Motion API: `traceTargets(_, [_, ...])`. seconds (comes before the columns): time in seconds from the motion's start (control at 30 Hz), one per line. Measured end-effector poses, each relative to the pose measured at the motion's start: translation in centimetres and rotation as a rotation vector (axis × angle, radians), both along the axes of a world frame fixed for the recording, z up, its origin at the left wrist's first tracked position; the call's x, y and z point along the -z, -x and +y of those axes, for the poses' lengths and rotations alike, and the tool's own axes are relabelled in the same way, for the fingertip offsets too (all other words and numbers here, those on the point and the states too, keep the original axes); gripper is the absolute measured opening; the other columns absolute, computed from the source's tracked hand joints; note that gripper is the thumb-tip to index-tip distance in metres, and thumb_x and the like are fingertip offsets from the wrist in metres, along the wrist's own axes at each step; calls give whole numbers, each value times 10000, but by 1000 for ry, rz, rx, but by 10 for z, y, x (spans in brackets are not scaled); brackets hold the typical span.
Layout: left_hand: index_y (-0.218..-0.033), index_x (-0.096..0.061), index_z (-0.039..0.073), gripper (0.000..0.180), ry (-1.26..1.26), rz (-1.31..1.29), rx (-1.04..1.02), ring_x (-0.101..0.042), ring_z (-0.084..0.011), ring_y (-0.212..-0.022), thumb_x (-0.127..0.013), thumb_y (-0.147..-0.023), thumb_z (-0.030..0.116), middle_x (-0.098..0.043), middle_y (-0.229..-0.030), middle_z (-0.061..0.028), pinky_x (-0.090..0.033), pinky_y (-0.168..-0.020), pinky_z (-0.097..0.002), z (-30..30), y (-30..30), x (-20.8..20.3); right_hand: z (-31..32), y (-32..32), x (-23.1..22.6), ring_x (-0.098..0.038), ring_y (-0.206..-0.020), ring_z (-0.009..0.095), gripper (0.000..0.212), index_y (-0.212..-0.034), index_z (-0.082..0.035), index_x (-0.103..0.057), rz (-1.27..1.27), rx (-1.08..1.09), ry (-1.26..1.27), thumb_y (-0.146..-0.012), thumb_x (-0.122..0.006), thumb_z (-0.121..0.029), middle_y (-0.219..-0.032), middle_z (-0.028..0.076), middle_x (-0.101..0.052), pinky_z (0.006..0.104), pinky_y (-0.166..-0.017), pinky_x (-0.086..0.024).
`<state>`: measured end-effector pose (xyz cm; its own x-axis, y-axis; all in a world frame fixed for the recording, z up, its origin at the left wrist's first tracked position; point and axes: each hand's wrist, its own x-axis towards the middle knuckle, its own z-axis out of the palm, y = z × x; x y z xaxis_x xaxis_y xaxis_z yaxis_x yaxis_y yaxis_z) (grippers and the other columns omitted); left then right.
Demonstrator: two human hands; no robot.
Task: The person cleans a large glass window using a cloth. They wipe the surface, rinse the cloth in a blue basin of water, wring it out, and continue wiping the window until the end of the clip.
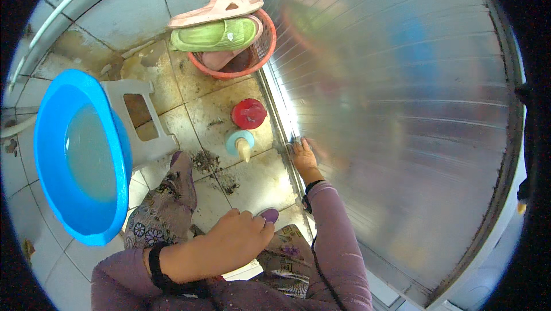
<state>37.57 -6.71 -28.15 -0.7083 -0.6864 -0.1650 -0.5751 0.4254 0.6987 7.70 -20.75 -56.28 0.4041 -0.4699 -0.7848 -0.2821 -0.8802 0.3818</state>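
Observation:
My left hand (238, 241) is closed in front of my body, with the fingers curled under. Whatever it may hold is hidden beneath the fingers. Against the lower frame of a shiny ribbed metal panel (396, 133) rests my right hand (304, 154), its fingers stretched out and apart. Left of that hand, a bottle with a light-blue collar and cream nozzle (243, 148) stands on the dirty tiles. Just behind it is a red round-topped container (248, 113).
A blue basin (122, 167) of cloudy water sits on a white plastic stool (165, 113) at left. Farther back, a red basket (270, 41) carries pink (215, 10) and green (209, 35) slippers. Dark debris (205, 162) lies on the tiled floor near my feet.

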Motion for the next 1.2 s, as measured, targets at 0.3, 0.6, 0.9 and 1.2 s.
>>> traceTargets(0.3, [-878, -586, 34, 182, 146, 92, -51, -620, -275, -694, -564, -762, 172, -603, -753, -102, -481, -601, -402, 8, 26, 12, -117, -102, -186, -317, -1339, 250, 392, -1213, -84, -580, -495, -205, 654, -868, -481, -242, -1376, 73, -450, 462, -1124, -177])
traceTargets(0.6, [-930, -582, 31, 223, 109, 86, -19, -623, -307, -742, -580, -777, 192, -613, -805, -127, -496, -665, -420, 6, 28, 11, -77, -84, -214, -268, -1367, 237, 478, -1329, -65, -475, -290, -104, 505, -883, -456, -236, -1439, 77, -376, 439, -1117, -191])
traceTargets(0.9, [-940, -599, 5, 230, 84, 87, -51, -615, -249, -689, -525, -764, 134, -611, -770, -102, -473, -579, -391, 2, 12, -3, -86, -85, -114, -427, -1172, 238, 258, -1011, -69, -661, -605, -149, 387, -851, -499, -190, -1125, 56, -535, 415, -1036, -295])
traceTargets(1.2, [-1162, -512, -21, 444, -57, -12, -16, -596, -234, -729, -551, -760, 164, -568, -811, -82, -475, -613, -362, -10, 7, -3, -110, -110, 0, -424, -1159, 239, 260, -994, -160, -714, -434, 5, 250, -842, -510, -213, -1089, 10, -569, 423, -1060, -232])
